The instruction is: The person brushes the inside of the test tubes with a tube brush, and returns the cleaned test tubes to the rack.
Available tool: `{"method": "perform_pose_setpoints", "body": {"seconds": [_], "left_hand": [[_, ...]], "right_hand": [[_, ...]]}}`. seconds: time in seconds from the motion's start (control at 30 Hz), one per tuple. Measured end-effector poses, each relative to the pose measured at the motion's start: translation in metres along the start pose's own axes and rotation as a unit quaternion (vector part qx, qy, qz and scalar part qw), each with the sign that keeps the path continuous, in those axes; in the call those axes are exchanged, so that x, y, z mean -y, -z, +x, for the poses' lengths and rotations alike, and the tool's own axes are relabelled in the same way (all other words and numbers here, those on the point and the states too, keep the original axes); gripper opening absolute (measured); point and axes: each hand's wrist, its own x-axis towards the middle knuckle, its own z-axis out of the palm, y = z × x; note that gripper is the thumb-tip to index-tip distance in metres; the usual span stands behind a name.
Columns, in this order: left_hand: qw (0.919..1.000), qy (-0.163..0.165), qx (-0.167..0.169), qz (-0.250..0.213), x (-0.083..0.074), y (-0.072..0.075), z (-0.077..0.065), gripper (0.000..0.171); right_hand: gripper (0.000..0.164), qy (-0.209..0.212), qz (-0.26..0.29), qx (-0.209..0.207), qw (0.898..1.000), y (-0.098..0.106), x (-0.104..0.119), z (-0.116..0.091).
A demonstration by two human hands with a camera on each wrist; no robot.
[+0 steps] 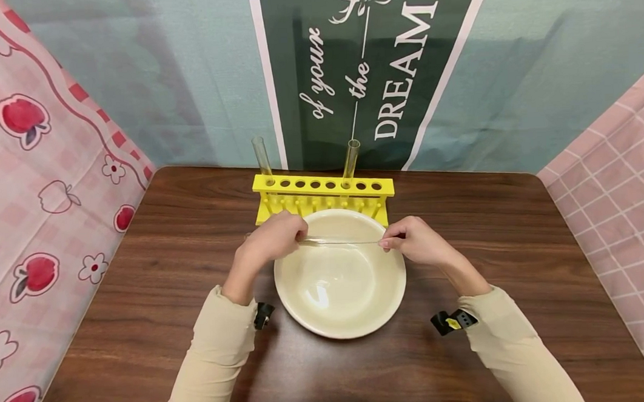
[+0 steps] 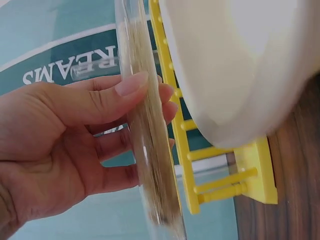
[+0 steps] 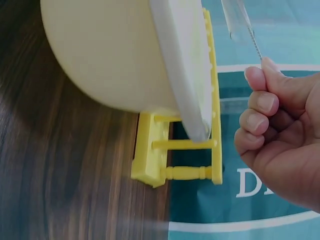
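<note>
My left hand (image 1: 277, 235) holds a clear glass test tube (image 2: 142, 115) between thumb and fingers, level above a cream bowl (image 1: 343, 315). Inside the tube, the left wrist view shows the pale bristles of a test tube brush (image 2: 159, 170). The brush's twisted wire handle (image 3: 255, 44) sticks out of the tube's right end. Thumb and forefinger of my right hand (image 1: 417, 240) pinch that wire, the other fingers curled in. In the right wrist view the tube's end sits a short way from those fingertips.
Behind the bowl stands a yellow test tube rack (image 1: 323, 183). It carries one tube (image 1: 262, 158) at its left end and another tube (image 1: 351, 160) right of centre. All rest on a dark wooden table (image 1: 465, 218), with a printed cloth (image 1: 513, 94) hanging at the back.
</note>
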Motion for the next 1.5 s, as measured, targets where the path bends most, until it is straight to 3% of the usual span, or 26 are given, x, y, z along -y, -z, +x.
{"method": "perform_pose_setpoints", "body": {"seconds": [0.57,0.77,1.03,1.27,1.5], "left_hand": [[0.9997,0.004,0.019,-0.011,-0.009,-0.003,0.005,0.036],[0.9998,0.013,0.014,-0.006,-0.008,-0.007,0.004,0.036],[0.9997,0.019,-0.014,0.009,-0.006,-0.013,0.002,0.02],[0.9987,0.022,-0.044,0.01,-0.006,-0.017,0.002,0.021],[0.9984,0.03,-0.046,0.011,-0.007,-0.018,0.003,0.021]], "right_hand": [[0.013,-0.014,-0.003,0.012,1.0,-0.008,0.003,0.004],[0.013,-0.025,0.036,0.036,0.998,-0.008,0.0,0.002],[0.02,-0.053,0.069,0.052,0.995,-0.006,-0.006,0.004],[0.023,-0.1,0.143,0.064,0.983,-0.001,-0.01,0.005],[0.024,-0.104,0.177,0.067,0.976,0.004,-0.015,0.002]]}}
